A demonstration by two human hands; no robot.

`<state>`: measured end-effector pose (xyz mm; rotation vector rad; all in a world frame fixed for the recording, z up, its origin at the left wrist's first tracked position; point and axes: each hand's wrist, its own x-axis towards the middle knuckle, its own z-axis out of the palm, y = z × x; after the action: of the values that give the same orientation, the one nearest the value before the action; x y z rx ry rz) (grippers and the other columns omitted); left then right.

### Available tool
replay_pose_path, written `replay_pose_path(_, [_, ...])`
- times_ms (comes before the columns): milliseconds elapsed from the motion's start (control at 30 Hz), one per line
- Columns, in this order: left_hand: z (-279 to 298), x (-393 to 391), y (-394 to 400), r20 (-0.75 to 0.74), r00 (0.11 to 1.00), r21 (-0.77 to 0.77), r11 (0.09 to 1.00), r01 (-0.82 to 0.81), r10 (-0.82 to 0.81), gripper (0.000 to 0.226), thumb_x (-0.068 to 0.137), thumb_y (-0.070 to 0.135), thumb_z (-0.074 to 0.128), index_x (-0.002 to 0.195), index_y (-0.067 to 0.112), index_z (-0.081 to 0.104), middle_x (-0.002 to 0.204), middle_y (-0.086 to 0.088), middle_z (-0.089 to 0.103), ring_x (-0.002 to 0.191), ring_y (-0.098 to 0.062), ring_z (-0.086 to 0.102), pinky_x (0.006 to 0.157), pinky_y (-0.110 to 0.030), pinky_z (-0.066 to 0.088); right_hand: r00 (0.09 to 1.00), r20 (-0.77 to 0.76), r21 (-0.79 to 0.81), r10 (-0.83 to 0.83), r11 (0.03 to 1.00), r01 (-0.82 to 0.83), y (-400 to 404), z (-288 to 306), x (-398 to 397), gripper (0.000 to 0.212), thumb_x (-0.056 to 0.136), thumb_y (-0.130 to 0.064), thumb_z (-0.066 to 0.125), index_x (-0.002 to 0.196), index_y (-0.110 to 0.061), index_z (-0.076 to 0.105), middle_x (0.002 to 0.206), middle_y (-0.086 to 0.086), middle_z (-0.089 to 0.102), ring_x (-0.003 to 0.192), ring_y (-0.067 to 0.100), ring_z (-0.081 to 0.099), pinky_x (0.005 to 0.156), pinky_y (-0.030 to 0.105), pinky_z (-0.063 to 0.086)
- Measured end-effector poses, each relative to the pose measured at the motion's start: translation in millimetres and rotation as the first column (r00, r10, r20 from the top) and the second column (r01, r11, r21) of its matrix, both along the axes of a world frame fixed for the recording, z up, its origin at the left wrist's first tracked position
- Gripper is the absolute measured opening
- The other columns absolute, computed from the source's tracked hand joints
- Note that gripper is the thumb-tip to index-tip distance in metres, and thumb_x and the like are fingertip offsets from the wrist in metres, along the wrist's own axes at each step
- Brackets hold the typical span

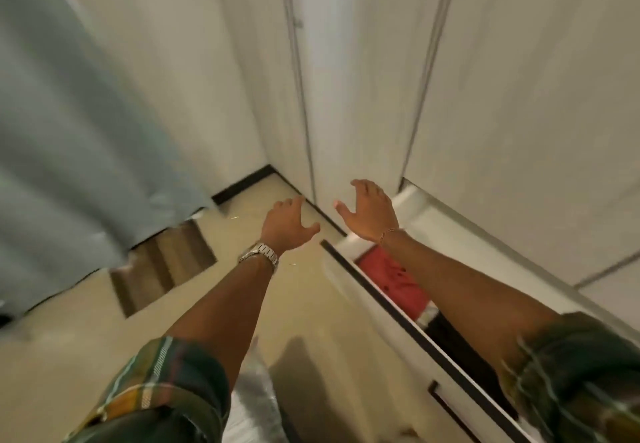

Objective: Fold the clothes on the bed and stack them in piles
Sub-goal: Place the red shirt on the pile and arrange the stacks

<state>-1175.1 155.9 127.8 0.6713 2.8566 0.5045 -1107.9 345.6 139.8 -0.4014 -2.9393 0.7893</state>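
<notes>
Reaching: both hands empty above open drawer, wardrobe ahead.

The light is soft and warm, moderately bright, with no hard glare. The whole picture is smeared by motion blur, strongest on the curtain far left of the left grip and on the plaid sleeves at the bottom. Wardrobe doors bend from wide-angle distortion. A soft shadow lies on the floor below the grips.
</notes>
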Motion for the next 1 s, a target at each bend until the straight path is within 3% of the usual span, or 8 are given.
replay_pose_path(167, [48, 4, -188, -0.144, 0.942, -0.061, 0.948, -0.313, 0.302, 0.084, 0.084, 0.061, 0.065, 0.148, 0.013, 0.040, 0.144, -0.012, 0.053, 0.131, -0.035, 0.048, 0.108, -0.047, 0.041, 0.928, -0.029, 0.064, 0.371, 0.927, -0.369, -162, 48, -74, 0.066, 0.098, -0.054, 0.054, 0.148, -0.013, 0.042, 0.153, 0.011, 0.043, 0.139, 0.031, 0.041, 0.114, 0.044, 0.035])
replay_pose_path(300, [60, 63, -330, -0.174, 0.808, -0.063, 0.813, -0.579, 0.563, 0.082, 0.085, 0.059, 0.066, 0.148, 0.014, 0.039, 0.142, -0.013, 0.053, 0.130, -0.037, 0.049, 0.105, -0.046, 0.042, 0.747, 0.009, 0.101, 0.665, 0.743, -0.662, -332, 68, -83, 0.064, 0.097, -0.055, 0.056, 0.144, -0.013, 0.045, 0.147, 0.014, 0.048, 0.133, 0.036, 0.047, 0.108, 0.045, 0.041])
replay_pose_path(433, [54, 156, -449, -0.140, 0.590, -0.078, 0.585, -0.807, 0.795, 0.085, 0.086, 0.064, 0.061, 0.152, 0.017, 0.034, 0.146, -0.011, 0.050, 0.133, -0.035, 0.045, 0.105, -0.049, 0.043, 0.480, 0.033, 0.086, 0.877, 0.476, -0.875, -496, 71, -38, 0.061, 0.097, -0.054, 0.056, 0.143, -0.016, 0.045, 0.146, 0.011, 0.048, 0.133, 0.032, 0.048, 0.108, 0.044, 0.041])
replay_pose_path(567, [37, 267, -533, -0.070, 0.281, -0.094, 0.274, -0.957, 0.957, 0.086, 0.086, 0.066, 0.060, 0.152, 0.019, 0.032, 0.148, -0.011, 0.048, 0.135, -0.035, 0.044, 0.106, -0.049, 0.043, 0.207, 0.094, 0.043, 0.974, 0.204, -0.978, -625, 53, 25, 0.061, 0.096, -0.052, 0.058, 0.143, -0.016, 0.046, 0.147, 0.011, 0.047, 0.135, 0.033, 0.046, 0.111, 0.045, 0.039])
replay_pose_path(800, [-8, 426, -608, 0.112, -0.232, -0.075, -0.225, -0.972, 0.966, 0.085, 0.086, 0.069, 0.061, 0.150, 0.018, 0.036, 0.139, -0.013, 0.053, 0.125, -0.035, 0.051, 0.100, -0.047, 0.047, -0.149, 0.203, -0.148, 0.968, -0.120, -0.982, -775, -5, 124, 0.062, 0.097, -0.054, 0.058, 0.143, -0.015, 0.046, 0.146, 0.013, 0.047, 0.131, 0.031, 0.049, 0.106, 0.041, 0.043])
replay_pose_path(900, [-38, 465, -635, 0.238, -0.398, 0.004, -0.411, -0.912, 0.886, 0.095, 0.079, 0.077, 0.062, 0.148, 0.015, 0.039, 0.137, -0.013, 0.055, 0.127, -0.036, 0.052, 0.100, -0.050, 0.049, -0.227, 0.240, -0.243, 0.944, -0.168, -0.955, -821, -38, 151, 0.066, 0.096, -0.054, 0.060, 0.144, -0.012, 0.044, 0.146, 0.013, 0.048, 0.133, 0.030, 0.048, 0.106, 0.037, 0.041])
replay_pose_path(1000, [-70, 488, -671, 0.354, -0.506, 0.106, -0.571, -0.814, 0.786, 0.088, 0.078, 0.074, 0.068, 0.138, 0.013, 0.047, 0.122, -0.006, 0.061, 0.117, -0.031, 0.061, 0.090, -0.039, 0.053, -0.246, 0.282, -0.326, 0.927, -0.148, -0.934, -870, -80, 172, 0.070, 0.094, -0.057, 0.062, 0.143, -0.009, 0.045, 0.145, 0.013, 0.050, 0.131, 0.029, 0.050, 0.099, 0.032, 0.040])
